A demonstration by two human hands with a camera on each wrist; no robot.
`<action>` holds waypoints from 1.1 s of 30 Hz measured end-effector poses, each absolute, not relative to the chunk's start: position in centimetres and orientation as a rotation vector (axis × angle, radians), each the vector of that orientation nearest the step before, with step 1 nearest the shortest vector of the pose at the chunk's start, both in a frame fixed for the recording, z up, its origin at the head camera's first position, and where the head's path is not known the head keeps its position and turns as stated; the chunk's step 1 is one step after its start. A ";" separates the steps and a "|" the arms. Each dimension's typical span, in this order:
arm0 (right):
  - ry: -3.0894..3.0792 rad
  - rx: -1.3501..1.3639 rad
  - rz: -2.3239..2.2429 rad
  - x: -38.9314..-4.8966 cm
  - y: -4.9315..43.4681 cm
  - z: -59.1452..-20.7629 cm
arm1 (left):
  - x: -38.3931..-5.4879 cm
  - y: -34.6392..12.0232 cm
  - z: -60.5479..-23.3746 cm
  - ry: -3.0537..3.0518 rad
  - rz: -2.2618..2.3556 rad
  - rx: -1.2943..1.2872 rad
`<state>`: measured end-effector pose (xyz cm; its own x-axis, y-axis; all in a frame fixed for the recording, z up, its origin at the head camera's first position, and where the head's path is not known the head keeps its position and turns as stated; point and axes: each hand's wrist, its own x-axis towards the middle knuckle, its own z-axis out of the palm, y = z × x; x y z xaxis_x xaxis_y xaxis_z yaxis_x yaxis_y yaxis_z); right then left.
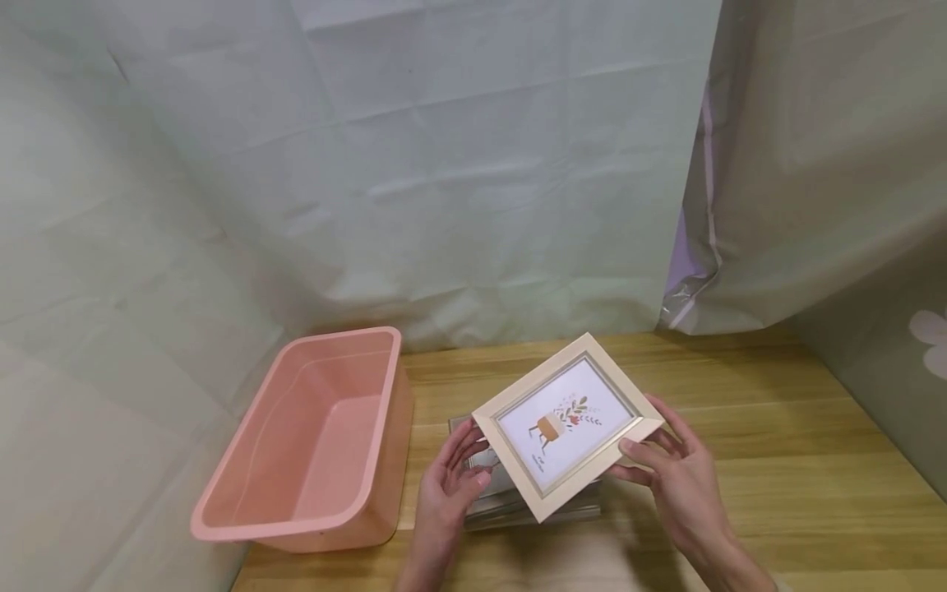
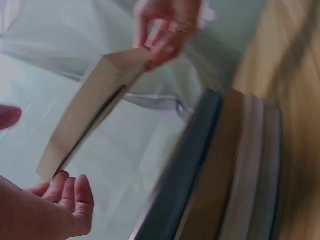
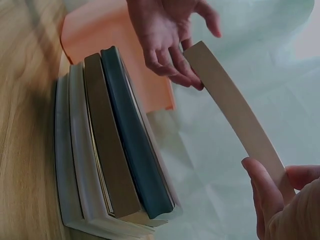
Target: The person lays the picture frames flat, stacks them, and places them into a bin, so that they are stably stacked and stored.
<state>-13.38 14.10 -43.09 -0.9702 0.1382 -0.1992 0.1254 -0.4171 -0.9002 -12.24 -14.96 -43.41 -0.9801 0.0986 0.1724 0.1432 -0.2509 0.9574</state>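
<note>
A cream picture frame [image 1: 565,423] with a small plant print is held tilted above a stack of picture frames [image 1: 533,514] lying on the wooden table [image 1: 777,460]. My right hand [image 1: 669,469] pinches the frame's right corner, thumb on the front and fingers behind. My left hand [image 1: 459,473] has its fingertips against the frame's left corner, with the thumb apart from it. In the right wrist view the frame [image 3: 235,115] shows edge-on between the left hand [image 3: 165,40] and the right hand [image 3: 280,205], above the stack [image 3: 115,145].
A pink plastic bin [image 1: 336,335] with nothing in it stands at the table's left end, close beside the stack. Pale sheeting hangs behind and at both sides. The table stretches bare wood to the right.
</note>
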 end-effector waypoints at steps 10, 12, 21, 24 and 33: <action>-1.608 -0.273 2.618 -12.7 13.1 -42.9 | -10.9 -14.7 -44.5 -2.248 -1.907 -0.379; -1.612 -0.235 2.610 -12.5 13.0 -42.8 | -10.9 -14.8 -44.5 -2.295 -1.807 -0.411; -1.756 -0.198 2.563 -12.0 12.6 -42.5 | -11.0 -14.9 -45.3 -2.389 -1.495 -0.430; -1.890 -0.232 2.498 -12.0 12.8 -42.3 | -10.9 -14.9 -45.2 -2.418 -1.448 -0.395; -2.301 -0.066 2.234 -12.0 13.7 -41.6 | -11.5 -15.7 -45.3 -2.436 -1.324 -0.461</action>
<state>-12.05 13.65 -41.62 -0.9969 -0.0167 -0.0763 0.0758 0.0303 -0.9967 -11.46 -15.67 -45.31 -0.8931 0.1236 0.4325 0.4302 0.5159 0.7408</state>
